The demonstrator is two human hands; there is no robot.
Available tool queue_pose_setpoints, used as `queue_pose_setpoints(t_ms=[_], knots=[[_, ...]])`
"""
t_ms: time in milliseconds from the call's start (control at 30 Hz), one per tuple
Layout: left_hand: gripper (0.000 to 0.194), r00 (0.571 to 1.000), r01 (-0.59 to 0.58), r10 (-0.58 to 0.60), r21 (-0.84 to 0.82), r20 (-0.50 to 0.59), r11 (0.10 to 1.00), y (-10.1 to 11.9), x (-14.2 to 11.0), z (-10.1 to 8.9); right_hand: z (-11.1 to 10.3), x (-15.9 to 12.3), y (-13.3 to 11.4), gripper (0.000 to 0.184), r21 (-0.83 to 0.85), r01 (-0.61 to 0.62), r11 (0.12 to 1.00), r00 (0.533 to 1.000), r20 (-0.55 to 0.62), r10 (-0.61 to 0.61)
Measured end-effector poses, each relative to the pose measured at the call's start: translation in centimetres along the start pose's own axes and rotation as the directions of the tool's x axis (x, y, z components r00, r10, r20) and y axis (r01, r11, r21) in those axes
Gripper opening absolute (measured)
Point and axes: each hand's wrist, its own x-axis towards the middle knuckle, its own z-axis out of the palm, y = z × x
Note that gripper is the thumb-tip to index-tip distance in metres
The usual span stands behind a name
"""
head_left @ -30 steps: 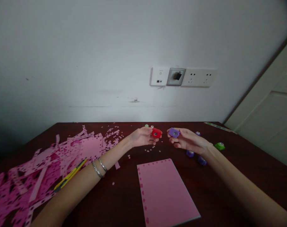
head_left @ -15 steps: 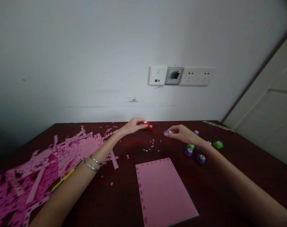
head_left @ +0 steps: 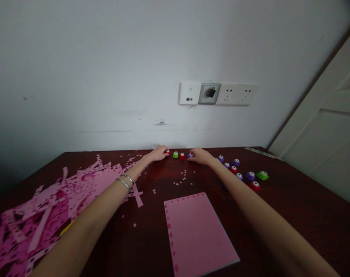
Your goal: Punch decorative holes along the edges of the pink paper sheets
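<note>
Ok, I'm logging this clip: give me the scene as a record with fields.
Left hand: touching the leftmost red punch, grip unclear
Right hand: touching a purple punch, grip unclear
Between hands: green punch, second red punch
Front: pink sheet, two edges patterned
Left side: heaped pink paper strips
Right side: more punches, red, purple and green

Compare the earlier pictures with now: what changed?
The left hand carried the red punch leftward toward the wall; the right hand carried the purple punch leftward and forward, beside another red punch. Both hands still hold theirs. The pink sheet and paper scraps stayed put.
</note>
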Motion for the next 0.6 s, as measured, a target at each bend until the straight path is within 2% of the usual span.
queue_pose_setpoints(t_ms=[133, 200, 233, 300, 367, 433, 500, 600], knots=[[0.038, 0.999, -0.019, 0.020, 0.021, -0.031, 1.000, 0.4, -0.5, -0.9, -0.8, -1.2, 1.2, 0.046, 0.072, 0.036, 0.997, 0.999, -0.038, -0.034], [0.041, 0.995, -0.016, 0.017, 0.013, -0.100, 1.000, 1.3, -0.4, -1.6, -2.1, -2.7, 2.8, 0.044, 0.096, -0.007, 0.995, 0.997, -0.082, 0.015], [0.039, 0.988, -0.013, 0.014, 0.003, -0.156, 1.000, 2.1, -0.2, -1.8, -2.8, -3.7, 3.8, 0.038, 0.085, -0.040, 0.996, 0.993, -0.104, 0.049], [0.034, 0.961, -0.018, 0.009, -0.029, -0.275, 0.999, 4.4, 0.6, -2.1, -4.3, -5.8, 5.8, 0.028, 0.060, -0.118, 0.991, 0.990, -0.077, 0.122], [0.032, 0.947, -0.047, 0.018, -0.082, -0.321, 0.995, 7.5, 1.8, -1.6, -5.2, -8.0, 7.3, 0.025, 0.016, -0.197, 0.980, 0.979, -0.046, 0.197], [0.029, 0.965, -0.116, 0.081, -0.128, -0.248, 0.985, 11.2, 3.4, -0.3, -5.4, -9.8, 8.0, 0.028, -0.041, -0.272, 0.961, 0.962, -0.038, 0.271], [0.028, 0.989, -0.145, 0.136, -0.155, -0.066, 0.977, 14.9, 4.9, 1.7, -5.1, -10.9, 8.1, 0.032, -0.100, -0.330, 0.939, 0.944, -0.021, 0.329], [0.028, 0.987, -0.157, 0.160, -0.158, 0.009, 0.975, 19.3, 6.8, 4.9, -4.1, -11.5, 7.7, 0.032, -0.161, -0.358, 0.920, 0.932, 0.006, 0.363]])
